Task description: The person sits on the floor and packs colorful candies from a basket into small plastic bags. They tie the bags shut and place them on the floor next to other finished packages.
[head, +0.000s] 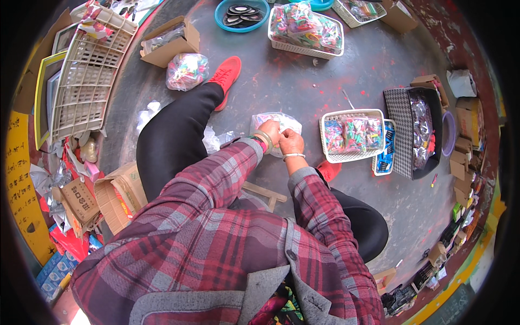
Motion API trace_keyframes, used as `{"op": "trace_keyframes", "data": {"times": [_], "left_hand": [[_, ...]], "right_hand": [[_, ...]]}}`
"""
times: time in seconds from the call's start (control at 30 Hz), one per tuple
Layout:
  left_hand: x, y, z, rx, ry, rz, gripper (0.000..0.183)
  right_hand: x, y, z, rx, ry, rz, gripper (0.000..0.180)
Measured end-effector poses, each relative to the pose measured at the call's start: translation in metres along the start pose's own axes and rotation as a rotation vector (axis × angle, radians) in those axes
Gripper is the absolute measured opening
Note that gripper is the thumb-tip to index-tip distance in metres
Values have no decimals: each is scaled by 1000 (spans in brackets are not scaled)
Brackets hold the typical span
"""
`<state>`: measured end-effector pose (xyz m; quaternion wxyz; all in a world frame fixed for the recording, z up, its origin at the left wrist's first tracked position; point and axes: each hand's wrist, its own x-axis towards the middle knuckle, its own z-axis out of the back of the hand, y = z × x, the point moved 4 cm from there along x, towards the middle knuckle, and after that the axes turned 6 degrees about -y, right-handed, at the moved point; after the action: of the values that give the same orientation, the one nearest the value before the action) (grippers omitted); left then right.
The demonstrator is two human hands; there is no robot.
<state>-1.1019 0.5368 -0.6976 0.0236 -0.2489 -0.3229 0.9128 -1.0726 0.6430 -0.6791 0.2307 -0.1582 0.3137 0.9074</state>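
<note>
A clear plastic bag with small coloured items inside lies on the floor between my feet. Above it my left hand and my right hand meet, fingers pinched together on the bag's gathered plastic. What exactly lies between the fingertips is hidden. To the right of my hands stands a white perforated plastic basket with bags of small colourful pieces in it. Crumpled clear plastic rests on the floor left of my hands.
A blue-packaged tray and a houndstooth fabric bin stand beyond the basket. Ahead are another filled white basket, a blue basin of dark discs, a cardboard box and a full bag. A wooden stool shows below me.
</note>
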Motion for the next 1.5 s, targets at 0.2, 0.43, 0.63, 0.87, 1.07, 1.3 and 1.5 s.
{"op": "trace_keyframes", "data": {"times": [0.2, 0.43, 0.63, 0.87, 1.07, 1.3, 1.5], "left_hand": [[-10, -17, 17, -369, 147, 271, 13], [3, 29, -24, -817, 287, 448, 14], [-2, 25, -19, -1085, 381, 537, 15], [-5, 23, -12, -1077, 343, 546, 17], [0, 24, -16, -890, 279, 516, 18], [0, 21, -9, -675, 181, 461, 17], [1, 19, 1, -552, 114, 408, 20]], "right_hand": [[5, -23, -16, 170, 78, -63, 15], [5, -25, -21, 295, 117, -13, 17], [10, -30, -22, 421, 102, -22, 9], [5, -20, -12, 431, 128, -45, 9], [8, -28, -20, 382, 101, -14, 9], [1, -14, -13, 227, 93, 94, 13], [-9, 0, -1, -39, 83, 188, 21]]}}
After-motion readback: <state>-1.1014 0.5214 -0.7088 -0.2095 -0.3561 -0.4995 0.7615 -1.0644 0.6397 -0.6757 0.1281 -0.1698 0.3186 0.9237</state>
